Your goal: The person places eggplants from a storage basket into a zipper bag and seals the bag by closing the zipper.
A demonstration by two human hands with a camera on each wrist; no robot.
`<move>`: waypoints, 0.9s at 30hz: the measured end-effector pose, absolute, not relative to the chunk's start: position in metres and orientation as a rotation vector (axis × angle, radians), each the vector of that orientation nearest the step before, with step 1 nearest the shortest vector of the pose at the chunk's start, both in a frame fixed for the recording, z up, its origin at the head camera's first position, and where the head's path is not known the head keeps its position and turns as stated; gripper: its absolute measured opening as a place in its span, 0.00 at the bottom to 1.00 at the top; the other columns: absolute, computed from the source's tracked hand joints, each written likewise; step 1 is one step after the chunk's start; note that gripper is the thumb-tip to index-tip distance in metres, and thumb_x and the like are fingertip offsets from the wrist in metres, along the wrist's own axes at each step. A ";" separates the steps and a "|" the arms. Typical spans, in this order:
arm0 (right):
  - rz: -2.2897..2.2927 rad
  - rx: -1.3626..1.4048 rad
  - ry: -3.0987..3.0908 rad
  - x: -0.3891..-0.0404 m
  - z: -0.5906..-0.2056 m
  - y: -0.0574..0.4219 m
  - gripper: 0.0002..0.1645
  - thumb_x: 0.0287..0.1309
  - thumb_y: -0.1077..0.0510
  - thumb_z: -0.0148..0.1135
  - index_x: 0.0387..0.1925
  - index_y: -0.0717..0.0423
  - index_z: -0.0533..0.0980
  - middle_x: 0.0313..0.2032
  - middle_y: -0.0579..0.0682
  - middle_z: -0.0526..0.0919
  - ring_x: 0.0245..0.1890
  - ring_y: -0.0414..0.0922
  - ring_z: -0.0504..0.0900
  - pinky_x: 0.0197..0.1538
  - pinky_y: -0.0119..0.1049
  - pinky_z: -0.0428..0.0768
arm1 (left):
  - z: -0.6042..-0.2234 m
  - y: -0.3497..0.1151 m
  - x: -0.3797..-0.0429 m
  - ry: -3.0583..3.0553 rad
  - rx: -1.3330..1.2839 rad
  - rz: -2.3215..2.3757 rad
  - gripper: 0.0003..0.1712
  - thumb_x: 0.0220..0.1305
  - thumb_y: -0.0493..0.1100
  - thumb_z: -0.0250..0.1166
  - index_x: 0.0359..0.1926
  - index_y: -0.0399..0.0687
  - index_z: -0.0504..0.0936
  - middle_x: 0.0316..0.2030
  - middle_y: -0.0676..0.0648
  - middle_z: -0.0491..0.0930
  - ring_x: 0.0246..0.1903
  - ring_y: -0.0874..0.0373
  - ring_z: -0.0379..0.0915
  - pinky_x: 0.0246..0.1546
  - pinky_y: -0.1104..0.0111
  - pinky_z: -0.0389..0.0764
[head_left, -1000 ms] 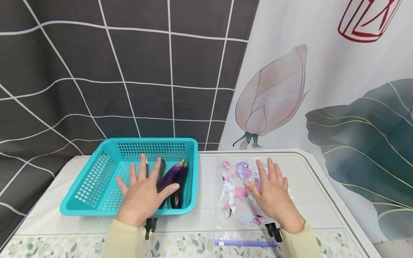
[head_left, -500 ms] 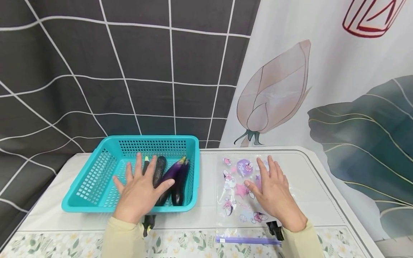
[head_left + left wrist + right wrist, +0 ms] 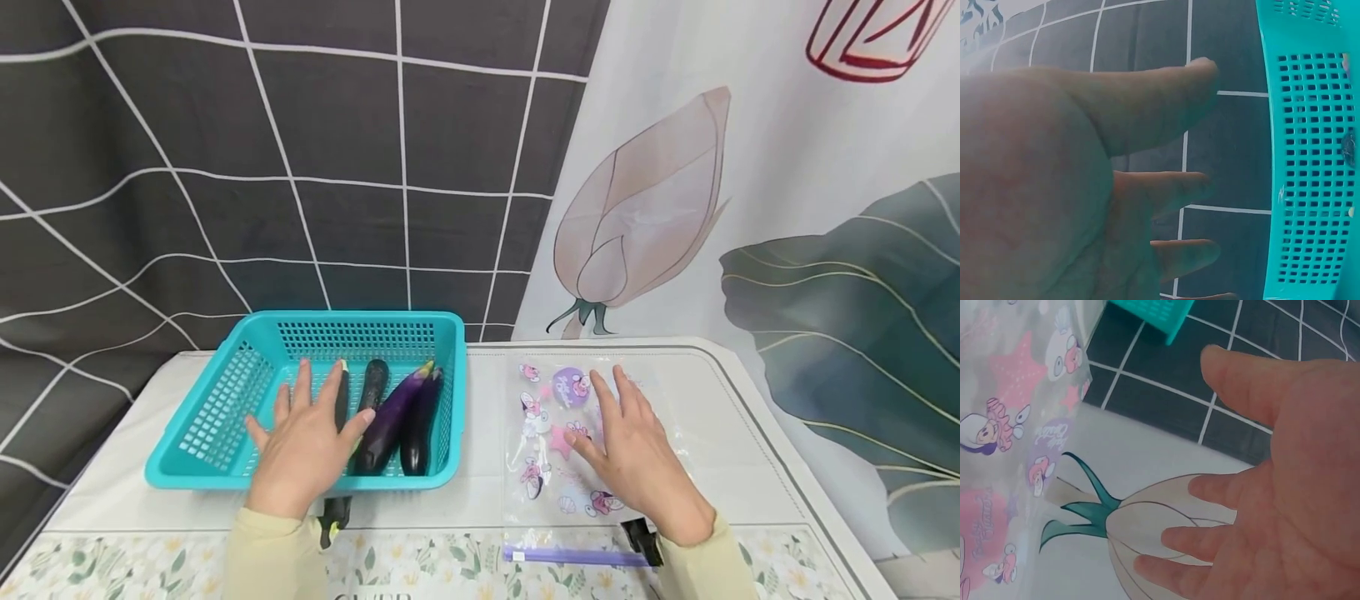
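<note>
My left hand, fingers spread and straight, hovers over the front of a turquoise plastic basket and holds nothing. Inside the basket lie a purple eggplant and a darker eggplant. Beside them are a dark, rough-skinned cucumber-like vegetable and a slim dark one with a pale tip, partly hidden by the left hand. Over a clear zip bag printed with pink and purple cartoons is my right hand, its fingers extended; the right wrist view shows the palm with nothing in it.
The bag's purple slider strip lies towards the front, over a floral-printed band of the white tabletop. Behind stand a dark grid-patterned curtain and a white curtain with a printed bud.
My left hand has drifted left and slightly lower, uncovering more of the dark vegetables. The right hand stays over the bag. The head view has tilted down a little.
</note>
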State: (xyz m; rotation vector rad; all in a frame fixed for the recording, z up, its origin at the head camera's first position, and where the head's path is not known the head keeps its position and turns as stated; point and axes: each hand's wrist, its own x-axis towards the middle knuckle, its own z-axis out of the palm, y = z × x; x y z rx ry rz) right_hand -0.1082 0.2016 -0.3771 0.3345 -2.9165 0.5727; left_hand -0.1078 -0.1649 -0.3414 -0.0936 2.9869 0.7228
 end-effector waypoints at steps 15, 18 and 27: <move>0.512 0.389 -2.875 -0.087 -0.383 0.214 0.44 0.59 0.50 0.71 0.68 0.66 0.62 0.66 0.70 0.64 0.67 0.67 0.60 0.61 0.70 0.65 | -0.334 -0.182 -0.109 2.961 -0.085 0.592 0.44 0.74 0.60 0.55 0.79 0.45 0.50 0.76 0.27 0.35 0.69 0.19 0.38 0.57 0.21 0.36; 0.518 0.437 -2.843 -0.085 -0.384 0.212 0.43 0.57 0.52 0.73 0.67 0.66 0.64 0.64 0.69 0.67 0.66 0.66 0.63 0.62 0.66 0.67 | -0.332 -0.182 -0.109 2.956 -0.084 0.577 0.44 0.73 0.59 0.55 0.79 0.45 0.51 0.76 0.27 0.36 0.69 0.19 0.40 0.57 0.21 0.37; 0.518 0.465 -2.866 -0.083 -0.384 0.215 0.41 0.52 0.53 0.77 0.64 0.62 0.68 0.57 0.62 0.73 0.58 0.60 0.71 0.57 0.59 0.74 | -0.331 -0.184 -0.113 2.950 -0.071 0.495 0.42 0.73 0.55 0.59 0.78 0.45 0.54 0.75 0.25 0.42 0.66 0.18 0.49 0.55 0.20 0.43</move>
